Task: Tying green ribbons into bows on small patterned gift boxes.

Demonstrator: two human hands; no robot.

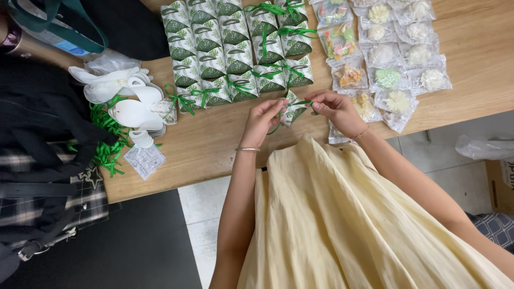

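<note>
Ribbon work at the near edge of the wooden table (214, 155). Left hand (261, 120) closed, fingertips pinched on the left side of 1 small green-and-white box (292, 109). Right hand (334, 108) closed too, thumb and forefinger nipping a thin green ribbon (306, 102) at the right of that box. Box tilted, either lifted a little or resting lightly on the wood; cannot tell which. Sits just in front of the finished rows of boxes (230, 53), near the table edge and above a cream skirt (342, 225).

Likely trouble, by judgement only:

1. Too hard a pull on the ribbon against thin card: risk of crushed flaps, or of a loop dragged off the corner.
2. Too light a pinch on the left side: risk of a turning box, sprung flaps, and a drop over the near edge onto the skirt or the tiled floor.
3. Narrow, smooth-looking ribbon held only at its end: risk of a slip from the fingertips and a slack, lopsided bow.
4. Right wrist just beside the clear packets (399, 64) of flower-shaped pieces, the nearest ones at the very edge: risk of a nudge and a packet on the floor.
5. Nearest finished row close to both sets of knuckles: risk of snagged bows and a disturbed line.

Stack of flat white blanks (134, 109) and loose green ribbons (107, 147) well apart to the left; little danger there.
</note>
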